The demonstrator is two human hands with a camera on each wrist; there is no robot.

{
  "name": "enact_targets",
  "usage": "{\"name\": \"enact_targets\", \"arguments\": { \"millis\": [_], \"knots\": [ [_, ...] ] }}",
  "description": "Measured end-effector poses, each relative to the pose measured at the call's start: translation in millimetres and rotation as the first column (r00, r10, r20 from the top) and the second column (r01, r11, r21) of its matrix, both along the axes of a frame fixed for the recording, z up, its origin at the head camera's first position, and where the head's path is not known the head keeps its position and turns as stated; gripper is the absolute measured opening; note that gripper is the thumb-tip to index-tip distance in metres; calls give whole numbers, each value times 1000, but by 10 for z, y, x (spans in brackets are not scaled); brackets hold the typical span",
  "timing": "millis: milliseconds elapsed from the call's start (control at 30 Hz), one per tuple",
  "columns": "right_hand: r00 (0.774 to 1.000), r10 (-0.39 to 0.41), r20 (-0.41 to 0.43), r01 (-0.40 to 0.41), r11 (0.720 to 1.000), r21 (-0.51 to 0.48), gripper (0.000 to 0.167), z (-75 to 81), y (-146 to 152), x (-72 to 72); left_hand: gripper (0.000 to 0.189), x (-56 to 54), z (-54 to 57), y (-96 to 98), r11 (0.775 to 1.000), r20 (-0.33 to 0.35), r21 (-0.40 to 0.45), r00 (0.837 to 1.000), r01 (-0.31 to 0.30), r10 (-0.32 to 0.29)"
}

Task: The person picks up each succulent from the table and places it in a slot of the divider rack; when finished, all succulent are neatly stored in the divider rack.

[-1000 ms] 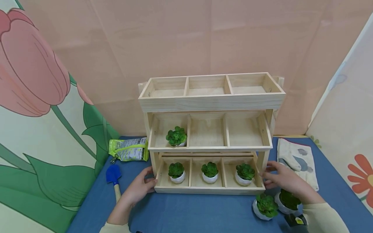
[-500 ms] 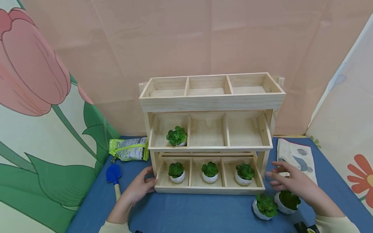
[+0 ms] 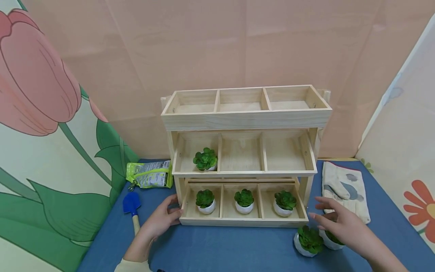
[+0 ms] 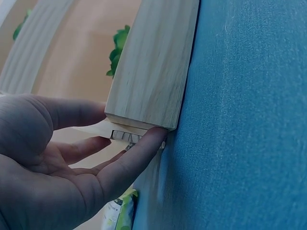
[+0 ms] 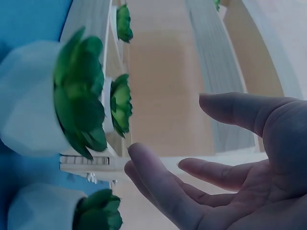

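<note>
A three-tiered wooden planter shelf stands on the blue cloth, each tier split into three compartments. My left hand touches the left end of the bottom tray; in the left wrist view its fingertips rest at the tray's corner. Beyond the tray's right end, my right hand hovers with its fingers spread and nothing held. Below it are two potted succulents: a nearer one and another, partly hidden by the hand. In the right wrist view, the larger-looking succulent lies apart from the fingertips.
Each bottom compartment holds a potted succulent; one more succulent sits in the middle tier's left compartment. A green bag and blue toy shovel lie at left. White gloves lie at right.
My right hand has let go of the bottom tray's right end, moved off to the right, then come down over the loose succulents. My left hand stays at the tray.
</note>
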State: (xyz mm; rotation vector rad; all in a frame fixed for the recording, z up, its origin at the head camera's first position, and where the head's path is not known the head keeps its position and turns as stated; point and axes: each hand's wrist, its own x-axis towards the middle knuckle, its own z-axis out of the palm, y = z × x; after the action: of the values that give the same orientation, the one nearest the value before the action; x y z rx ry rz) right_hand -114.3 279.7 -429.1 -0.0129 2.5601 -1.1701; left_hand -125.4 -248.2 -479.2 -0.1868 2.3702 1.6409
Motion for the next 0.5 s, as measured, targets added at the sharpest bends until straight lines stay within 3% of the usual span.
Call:
{"name": "enact_targets", "arguments": {
  "millis": [500],
  "knots": [
    [998, 52, 35, -54, 995, 78, 91, -117, -69, 189, 64, -5, 1, -12, 999, 10, 32, 1000, 1, -1]
  ]
}}
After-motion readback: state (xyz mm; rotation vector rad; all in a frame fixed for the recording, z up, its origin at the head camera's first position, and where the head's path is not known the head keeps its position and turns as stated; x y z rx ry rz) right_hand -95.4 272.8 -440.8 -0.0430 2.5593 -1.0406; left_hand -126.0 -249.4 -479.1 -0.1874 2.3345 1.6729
